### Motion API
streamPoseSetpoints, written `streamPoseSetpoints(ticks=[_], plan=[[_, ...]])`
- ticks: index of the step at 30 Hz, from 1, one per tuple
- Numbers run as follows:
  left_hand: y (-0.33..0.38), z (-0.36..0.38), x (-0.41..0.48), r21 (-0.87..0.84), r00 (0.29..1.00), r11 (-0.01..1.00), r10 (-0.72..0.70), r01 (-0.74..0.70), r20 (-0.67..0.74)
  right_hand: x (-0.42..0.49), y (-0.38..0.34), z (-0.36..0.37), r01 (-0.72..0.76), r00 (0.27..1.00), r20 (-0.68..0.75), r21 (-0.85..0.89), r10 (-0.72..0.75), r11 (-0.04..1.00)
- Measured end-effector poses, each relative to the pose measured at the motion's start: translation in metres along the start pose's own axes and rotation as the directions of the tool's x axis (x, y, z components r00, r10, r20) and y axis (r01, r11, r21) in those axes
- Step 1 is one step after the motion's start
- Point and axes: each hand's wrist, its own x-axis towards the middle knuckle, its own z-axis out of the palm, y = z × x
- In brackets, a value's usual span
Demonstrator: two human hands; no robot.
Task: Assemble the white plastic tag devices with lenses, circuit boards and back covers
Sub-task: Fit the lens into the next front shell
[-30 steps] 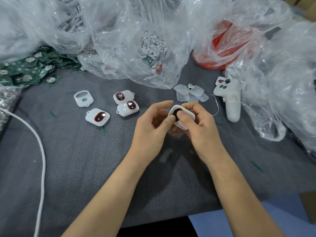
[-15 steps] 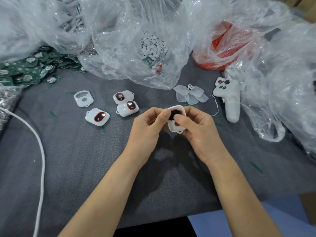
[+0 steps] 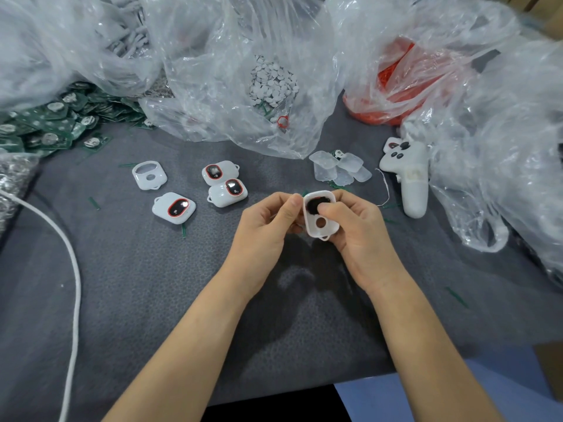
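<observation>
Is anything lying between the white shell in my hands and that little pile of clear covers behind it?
Nothing visible blocks it. The white shell, held in the left hand and right hand, sits just short of the clear covers; only grey mat with small green slivers lies between.
</observation>
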Motion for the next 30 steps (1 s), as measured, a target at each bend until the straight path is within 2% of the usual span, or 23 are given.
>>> streamPoseSetpoints(ticks=[15, 21, 25, 30], plan=[[-0.0044, -0.0022, 0.0008, 0.018, 0.998, 1.000, 0.006, -0.007, 0.055, -0.0014, -0.0021, 0.0000, -0.017, 1.000, -0.004, 0.011, 0.017, 1.000], [-0.0032, -0.0005, -0.0006, 0.055, 0.989, 0.988, 0.146, -0.148, 0.031, 0.0008, -0.0001, -0.0024, -0.034, 0.996, 0.085, 0.118, 0.024, 0.992], [-0.0009, 0.0021, -0.0013, 0.133, 0.972, 0.963, 0.235, -0.236, 0.020, 0.0014, 0.0012, -0.0028, -0.023, 0.994, 0.108, 0.112, 0.011, 0.993], [-0.0012, 0.0029, -0.0033, 0.180, 0.963, 0.947, 0.266, -0.267, 0.029, 0.0009, 0.0006, -0.0028, -0.019, 0.995, 0.099, 0.127, 0.006, 0.992]])
